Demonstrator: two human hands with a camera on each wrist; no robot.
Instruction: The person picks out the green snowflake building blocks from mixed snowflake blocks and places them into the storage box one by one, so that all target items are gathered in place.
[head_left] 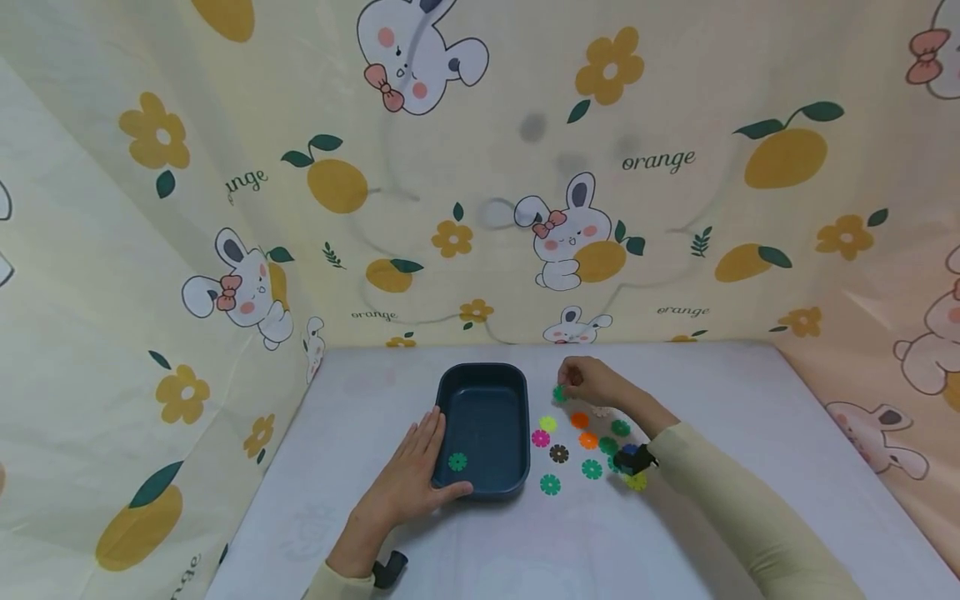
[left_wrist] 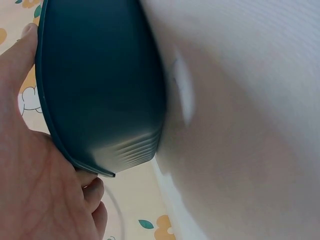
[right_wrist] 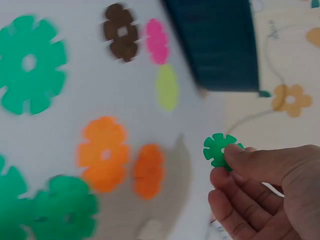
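A dark blue rectangular plastic tray (head_left: 483, 433) stands on the table with one green snowflake-shaped plastic disc (head_left: 457, 462) inside. My left hand (head_left: 408, 475) rests against the tray's near left corner, its extended fingers along the left side and the thumb over the near rim. To the right of the tray, my right hand (head_left: 592, 382) pinches another green notched disc (right_wrist: 217, 149) between thumb and index finger. Below that hand lie loose discs of the same kind, among them orange (head_left: 580, 420), pink (head_left: 541, 438), brown (head_left: 558, 453) and yellow (head_left: 548, 424) ones.
Several more green discs (head_left: 592, 469) lie on the white tabletop (head_left: 360, 400), partly beneath the right forearm's wrist camera (head_left: 634, 459). A printed curtain (head_left: 480, 167) with rabbits and oranges rises behind the table and along its sides.
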